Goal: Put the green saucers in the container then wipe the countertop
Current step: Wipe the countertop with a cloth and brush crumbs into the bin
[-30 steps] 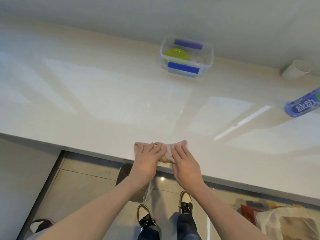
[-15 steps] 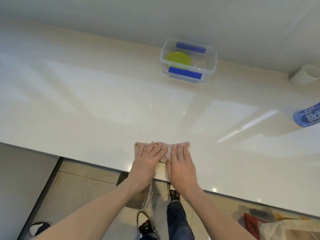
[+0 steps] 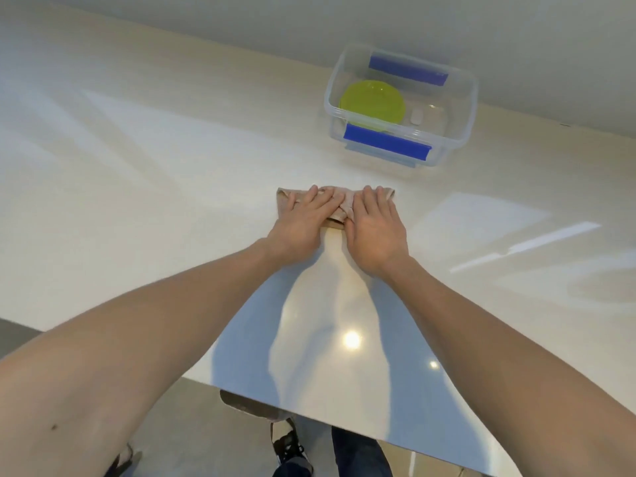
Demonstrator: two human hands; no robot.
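A green saucer (image 3: 371, 103) lies inside the clear plastic container (image 3: 469, 108) with blue clips, at the back of the cream countertop (image 3: 155, 173). A folded beige cloth (image 3: 339, 203) lies flat on the countertop in front of the container. My left hand (image 3: 303, 222) and my right hand (image 3: 377, 228) press down on the cloth side by side, fingers flat and pointing away from me. Most of the cloth is hidden under the hands.
A small white object (image 3: 416, 117) lies in the container beside the saucer. The wall (image 3: 413, 25) runs right behind the container. The countertop's near edge (image 3: 309, 416) crosses the bottom, with the floor and my shoes (image 3: 287, 442) below.
Both hands have pushed the cloth away from the near edge toward the container. The cup and blue bottle at the right have left the view.
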